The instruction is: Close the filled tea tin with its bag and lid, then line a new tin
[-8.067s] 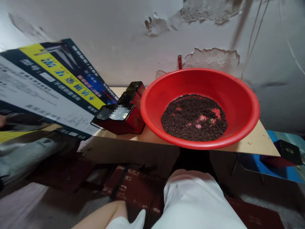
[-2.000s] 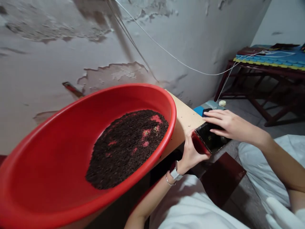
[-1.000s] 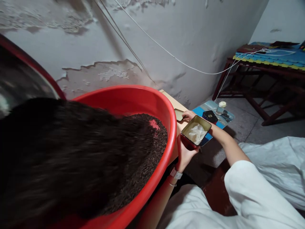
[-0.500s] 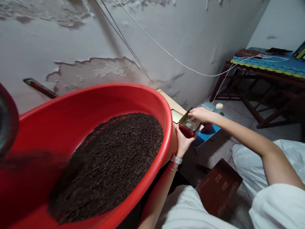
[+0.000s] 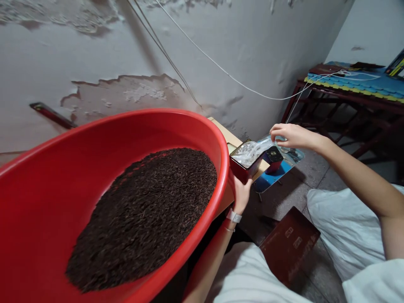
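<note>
Left hand point(image 5: 241, 194) is curled round the tin point(image 5: 243, 171), just outside the red basin point(image 5: 222, 162) between 2 and 3 o'clock; right hand point(image 5: 293, 135) pinches the clear plastic point(image 5: 249, 153), stretched toward the tin's 2 o'clock; imo hold the tin steady and tug gently so nothing tears.

White sleeve point(image 5: 375, 280), loose white clothing point(image 5: 259, 277) — pale watch band point(image 5: 234, 216), thin bracelet point(image 5: 230, 230).
</note>
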Demonstrator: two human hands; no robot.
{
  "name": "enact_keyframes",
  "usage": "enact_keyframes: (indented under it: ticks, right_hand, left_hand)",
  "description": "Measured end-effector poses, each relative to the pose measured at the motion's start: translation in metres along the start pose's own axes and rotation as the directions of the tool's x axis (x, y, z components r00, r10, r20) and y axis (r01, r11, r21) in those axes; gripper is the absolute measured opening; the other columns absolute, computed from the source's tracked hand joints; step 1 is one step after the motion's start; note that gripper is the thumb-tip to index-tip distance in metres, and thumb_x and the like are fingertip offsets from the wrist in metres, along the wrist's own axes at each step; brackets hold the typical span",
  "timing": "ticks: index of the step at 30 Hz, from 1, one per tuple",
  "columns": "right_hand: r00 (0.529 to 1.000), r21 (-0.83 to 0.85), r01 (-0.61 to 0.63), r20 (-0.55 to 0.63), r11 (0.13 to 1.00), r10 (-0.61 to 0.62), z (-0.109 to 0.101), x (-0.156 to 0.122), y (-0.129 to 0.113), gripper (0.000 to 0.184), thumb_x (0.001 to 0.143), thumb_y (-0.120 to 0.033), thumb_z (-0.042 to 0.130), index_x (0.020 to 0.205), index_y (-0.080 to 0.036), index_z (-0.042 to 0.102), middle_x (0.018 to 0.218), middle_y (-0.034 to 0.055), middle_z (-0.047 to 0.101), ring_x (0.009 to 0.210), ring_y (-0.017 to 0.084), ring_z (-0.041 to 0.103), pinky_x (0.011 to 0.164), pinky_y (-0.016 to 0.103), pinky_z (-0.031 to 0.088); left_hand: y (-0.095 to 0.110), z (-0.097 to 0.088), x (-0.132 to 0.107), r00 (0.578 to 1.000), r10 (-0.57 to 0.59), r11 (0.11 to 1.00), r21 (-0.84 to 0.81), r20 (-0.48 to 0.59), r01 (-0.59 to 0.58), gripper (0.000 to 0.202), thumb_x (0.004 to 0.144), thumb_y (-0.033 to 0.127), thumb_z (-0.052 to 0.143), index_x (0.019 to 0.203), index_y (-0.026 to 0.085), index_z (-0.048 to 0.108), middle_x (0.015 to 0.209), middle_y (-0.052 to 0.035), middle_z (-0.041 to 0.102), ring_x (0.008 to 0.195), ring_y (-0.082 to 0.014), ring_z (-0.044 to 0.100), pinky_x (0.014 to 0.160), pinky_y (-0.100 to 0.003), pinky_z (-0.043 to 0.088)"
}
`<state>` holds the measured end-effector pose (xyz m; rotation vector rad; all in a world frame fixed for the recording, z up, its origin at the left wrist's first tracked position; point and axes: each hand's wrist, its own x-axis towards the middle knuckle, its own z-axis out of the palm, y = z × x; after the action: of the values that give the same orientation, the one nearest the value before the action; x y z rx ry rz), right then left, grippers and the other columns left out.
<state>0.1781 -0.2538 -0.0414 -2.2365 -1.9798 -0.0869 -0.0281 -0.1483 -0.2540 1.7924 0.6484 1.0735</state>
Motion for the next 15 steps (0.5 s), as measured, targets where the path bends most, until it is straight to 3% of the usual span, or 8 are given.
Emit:
enact_keyframes:
  ticks: [3, 5, 7, 9, 11, 15]
  right_hand:
    - [0.997, -0.048, 0.034, -0.070, 0.998, -0.038, -0.003, 0.006, -0.022, 0.017, 0.084, -0.021, 0.052, 0.090, -0.019, 0.067, 0.105, 0.0084, 0.065, 0.092, 0.021, 0.061, 0.081, 0.032, 0.045]
    - [0.992, -0.058, 0.089, -0.089, 0.994, -0.094, -0.001, 0.019, -0.039, 0.021, 0.087, -0.020, 0.049, 0.094, -0.018, 0.068, 0.103, 0.0092, 0.067, 0.093, 0.021, 0.061, 0.083, 0.031, 0.045]
    - [0.991, -0.080, 0.131, 0.027, 0.988, -0.130, 0.006, 0.035, -0.055, 0.023, 0.088, -0.017, 0.048, 0.095, -0.018, 0.069, 0.099, 0.0089, 0.069, 0.091, 0.020, 0.063, 0.081, 0.030, 0.045]
    - [0.975, -0.138, 0.112, 0.205, 0.984, -0.083, 0.014, 0.049, -0.065, 0.022, 0.087, -0.013, 0.050, 0.091, -0.017, 0.071, 0.092, 0.0094, 0.071, 0.087, 0.020, 0.065, 0.077, 0.029, 0.044]
    - [0.950, -0.237, 0.054, 0.312, 0.970, 0.023, 0.021, 0.059, -0.071, 0.018, 0.085, -0.011, 0.055, 0.087, -0.015, 0.073, 0.087, 0.0120, 0.071, 0.085, 0.022, 0.068, 0.075, 0.029, 0.044]
    - [0.941, -0.370, 0.033, 0.323, 0.929, 0.096, 0.024, 0.064, -0.073, 0.014, 0.084, -0.007, 0.060, 0.087, -0.011, 0.073, 0.090, 0.0163, 0.071, 0.088, 0.026, 0.070, 0.072, 0.029, 0.045]
  left_hand:
    - [0.020, 0.002, -0.025, 0.968, 0.252, 0.960, 0.126, -0.002, -0.250, 0.061, 0.089, 0.024, 0.060, 0.142, 0.016, 0.031, 0.138, -0.0204, 0.043, 0.135, -0.0309, 0.043, 0.113, -0.052, 0.036]
    - [0.040, 0.001, -0.032, 0.894, 0.436, 0.884, 0.140, 0.101, -0.446, 0.052, 0.090, 0.021, 0.057, 0.138, 0.019, 0.036, 0.128, -0.0167, 0.051, 0.125, -0.0280, 0.050, 0.107, -0.048, 0.043]
    - [0.062, 0.000, -0.029, 0.827, 0.528, 0.822, 0.128, 0.193, -0.555, 0.049, 0.091, 0.019, 0.055, 0.137, 0.020, 0.037, 0.124, -0.0148, 0.054, 0.122, -0.0265, 0.052, 0.104, -0.045, 0.046]
    - [0.077, -0.002, -0.021, 0.807, 0.543, 0.804, 0.132, 0.232, -0.579, 0.045, 0.093, 0.017, 0.051, 0.135, 0.019, 0.037, 0.124, -0.0147, 0.054, 0.121, -0.0260, 0.052, 0.104, -0.044, 0.046]
    - [0.085, -0.002, -0.011, 0.822, 0.519, 0.813, 0.162, 0.236, -0.560, 0.040, 0.094, 0.016, 0.047, 0.133, 0.016, 0.039, 0.124, -0.0157, 0.054, 0.121, -0.0264, 0.051, 0.104, -0.044, 0.046]
    - [0.088, 0.001, 0.007, 0.869, 0.429, 0.838, 0.249, 0.248, -0.485, 0.032, 0.096, 0.014, 0.038, 0.127, 0.011, 0.045, 0.123, -0.0182, 0.054, 0.121, -0.0278, 0.050, 0.106, -0.047, 0.044]
